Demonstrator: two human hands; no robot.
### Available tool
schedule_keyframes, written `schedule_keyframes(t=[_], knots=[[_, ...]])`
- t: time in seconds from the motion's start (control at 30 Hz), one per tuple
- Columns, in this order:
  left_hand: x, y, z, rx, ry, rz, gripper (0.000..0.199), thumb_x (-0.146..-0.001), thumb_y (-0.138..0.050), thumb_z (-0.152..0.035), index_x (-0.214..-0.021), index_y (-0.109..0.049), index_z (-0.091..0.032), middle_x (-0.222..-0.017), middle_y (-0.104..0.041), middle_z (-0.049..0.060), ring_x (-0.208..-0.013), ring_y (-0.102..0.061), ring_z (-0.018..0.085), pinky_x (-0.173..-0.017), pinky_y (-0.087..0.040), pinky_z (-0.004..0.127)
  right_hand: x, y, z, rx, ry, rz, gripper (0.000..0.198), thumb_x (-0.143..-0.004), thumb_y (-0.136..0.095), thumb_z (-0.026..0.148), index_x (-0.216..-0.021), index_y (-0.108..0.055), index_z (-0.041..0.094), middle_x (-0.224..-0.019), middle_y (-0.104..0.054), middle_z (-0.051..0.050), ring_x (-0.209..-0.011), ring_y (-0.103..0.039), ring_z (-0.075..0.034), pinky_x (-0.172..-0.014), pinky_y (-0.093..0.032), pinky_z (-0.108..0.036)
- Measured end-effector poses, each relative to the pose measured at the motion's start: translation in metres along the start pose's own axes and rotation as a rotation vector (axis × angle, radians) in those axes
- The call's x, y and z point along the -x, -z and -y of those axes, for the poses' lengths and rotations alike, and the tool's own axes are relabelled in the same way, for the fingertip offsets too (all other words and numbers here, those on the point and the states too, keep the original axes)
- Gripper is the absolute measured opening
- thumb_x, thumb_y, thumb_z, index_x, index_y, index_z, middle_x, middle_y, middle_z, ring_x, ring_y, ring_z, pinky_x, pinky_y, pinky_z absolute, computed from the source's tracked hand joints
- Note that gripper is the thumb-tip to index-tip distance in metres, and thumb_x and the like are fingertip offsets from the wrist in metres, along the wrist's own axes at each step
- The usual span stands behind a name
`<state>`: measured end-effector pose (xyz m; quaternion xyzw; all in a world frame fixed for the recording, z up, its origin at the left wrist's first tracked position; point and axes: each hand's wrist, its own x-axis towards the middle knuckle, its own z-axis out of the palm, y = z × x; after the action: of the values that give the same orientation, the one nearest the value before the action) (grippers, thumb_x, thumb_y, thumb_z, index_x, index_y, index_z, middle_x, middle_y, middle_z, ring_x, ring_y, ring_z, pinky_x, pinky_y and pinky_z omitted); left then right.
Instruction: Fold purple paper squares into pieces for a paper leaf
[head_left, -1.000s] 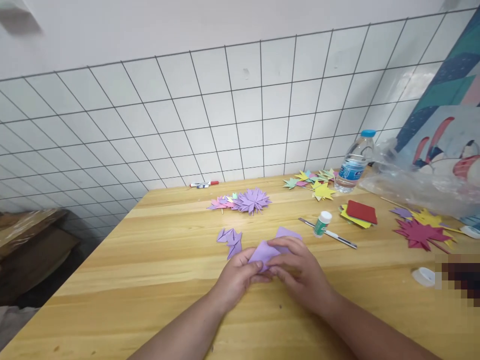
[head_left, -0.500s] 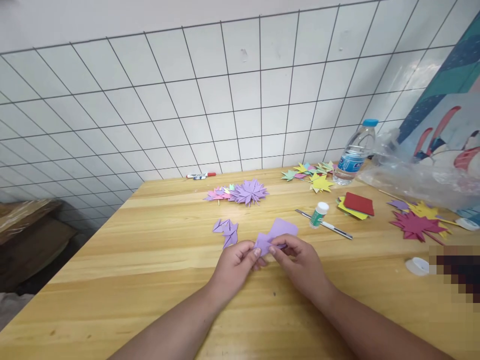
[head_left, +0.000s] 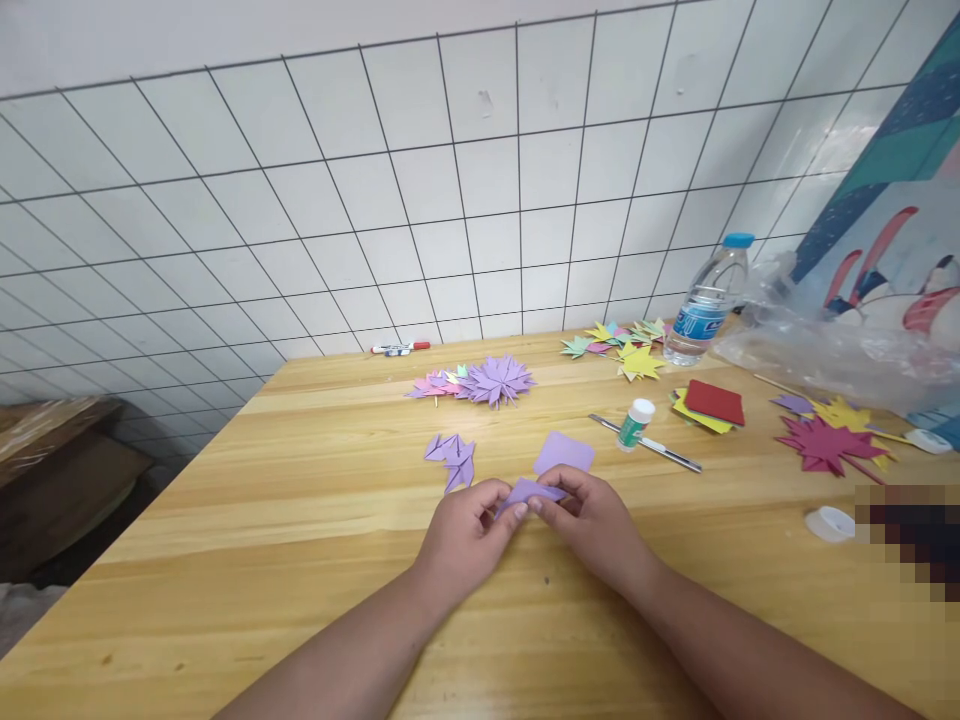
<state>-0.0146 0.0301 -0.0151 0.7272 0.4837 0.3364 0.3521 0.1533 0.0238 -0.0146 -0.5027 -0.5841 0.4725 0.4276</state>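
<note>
Between my two hands, just above the table, is a small folded piece of purple paper (head_left: 529, 490). My left hand (head_left: 471, 530) pinches its left end between thumb and fingers. At the other end my right hand (head_left: 592, 512) grips it the same way, the two thumbs nearly meeting at the lower edge. Behind my right fingers lies a flat purple sheet (head_left: 564, 453), partly covered by that hand. Several folded purple paper pieces (head_left: 454, 461) rest in a cluster beyond my left hand. Farther back sits a pointed purple paper flower (head_left: 497, 381).
Right of centre stand a glue stick (head_left: 635, 424) and a craft knife (head_left: 667, 456). A red-topped paper stack (head_left: 715, 402), a water bottle (head_left: 706, 305), a crimson paper leaf (head_left: 829, 443) and a tape roll (head_left: 830, 524) are farther right. Markers (head_left: 401, 349) lie by the tiled wall.
The purple paper in my hands has turned and now shows a narrow, pointed folded shape. My right hand has shifted slightly left, closer to my left. The things on the table stay put.
</note>
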Motion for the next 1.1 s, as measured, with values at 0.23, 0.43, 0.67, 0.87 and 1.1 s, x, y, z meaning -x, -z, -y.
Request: schedule_keyframes(t=[0.23, 0.43, 0.67, 0.87, 1.1], knots=[[-0.0006, 0.0016, -0.0004, -0.025, 0.035, 0.055, 0.030, -0.085, -0.045, -0.040, -0.068, -0.056, -0.018, -0.058, -0.060, -0.001, -0.054, -0.051, 0.011, -0.053, -0.035, 0.021, -0.0002, -0.0004, 0.0004, 0.026, 0.006, 0.012, 0.019, -0.076, -0.056, 0.035, -0.072, -0.058, 0.017, -0.066, -0.055, 0.001, -0.061, -0.048, -0.012, -0.057, -0.038, -0.023], [0.0000, 0.0022, -0.0026, -0.026, 0.047, 0.066, 0.034, -0.086, -0.042, -0.041, -0.065, -0.053, -0.018, -0.054, -0.059, -0.002, -0.051, -0.050, 0.011, -0.053, -0.034, 0.021, -0.0005, 0.0008, -0.0008, 0.054, 0.003, 0.003, 0.020, -0.077, -0.056, 0.035, -0.071, -0.059, 0.017, -0.065, -0.055, 0.001, -0.061, -0.048, -0.012, -0.058, -0.038, -0.023], [-0.0008, 0.0013, -0.0023, -0.032, 0.058, 0.064, 0.033, -0.086, -0.042, -0.042, -0.066, -0.054, -0.019, -0.055, -0.060, -0.002, -0.051, -0.049, 0.011, -0.052, -0.034, 0.021, -0.0009, 0.0006, 0.0010, 0.043, 0.001, 0.003, 0.019, -0.076, -0.056, 0.035, -0.071, -0.060, 0.017, -0.066, -0.056, 0.001, -0.062, -0.049, -0.012, -0.059, -0.039, -0.022], [-0.0007, 0.0022, -0.0035, -0.038, 0.059, 0.059, 0.033, -0.086, -0.041, -0.042, -0.064, -0.052, -0.019, -0.052, -0.057, -0.002, -0.049, -0.047, 0.012, -0.052, -0.033, 0.022, 0.0002, 0.0009, -0.0009, 0.048, 0.013, -0.005, 0.020, -0.077, -0.056, 0.036, -0.071, -0.060, 0.017, -0.065, -0.056, 0.001, -0.062, -0.049, -0.012, -0.059, -0.039, -0.022], [-0.0012, 0.0023, -0.0023, -0.020, 0.048, 0.059, 0.032, -0.085, -0.043, -0.041, -0.065, -0.052, -0.018, -0.054, -0.058, -0.002, -0.051, -0.049, 0.012, -0.052, -0.034, 0.022, 0.0008, 0.0009, 0.0028, 0.066, 0.013, -0.017, 0.019, -0.076, -0.057, 0.035, -0.070, -0.061, 0.017, -0.064, -0.057, 0.001, -0.061, -0.050, -0.012, -0.057, -0.039, -0.022]])
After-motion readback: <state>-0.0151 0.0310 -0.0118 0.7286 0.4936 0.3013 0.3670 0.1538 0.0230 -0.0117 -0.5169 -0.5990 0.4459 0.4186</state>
